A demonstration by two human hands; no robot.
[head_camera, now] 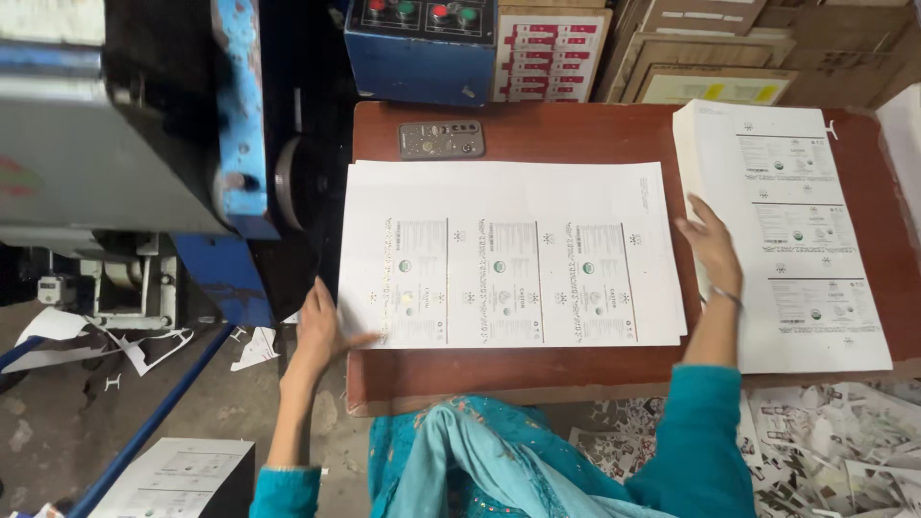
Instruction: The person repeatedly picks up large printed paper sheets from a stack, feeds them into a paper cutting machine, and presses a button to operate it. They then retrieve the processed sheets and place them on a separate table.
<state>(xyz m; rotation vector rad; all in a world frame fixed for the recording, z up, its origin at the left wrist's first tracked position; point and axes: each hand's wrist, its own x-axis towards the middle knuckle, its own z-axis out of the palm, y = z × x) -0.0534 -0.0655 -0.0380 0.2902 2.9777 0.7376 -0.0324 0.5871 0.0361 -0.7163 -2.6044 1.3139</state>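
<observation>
A small pile of white printed sheets (pixel 518 254) lies flat on the reddish-brown table (pixel 576 129), each sheet showing three label panels side by side. My left hand (pixel 321 331) rests at the pile's lower left corner, fingers spread on the paper edge. My right hand (pixel 712 247) sits at the pile's right edge, fingers apart, touching the side of a thick stack of printed sheets (pixel 796 230) on the right of the table. Neither hand grips anything.
A blue and grey machine (pixel 144 125) stands at the left, a blue control box (pixel 422 48) with red and green buttons at the back. A grey keypad (pixel 441 139) lies on the table. Cardboard is stacked behind; paper scraps (pixel 844 451) litter the floor.
</observation>
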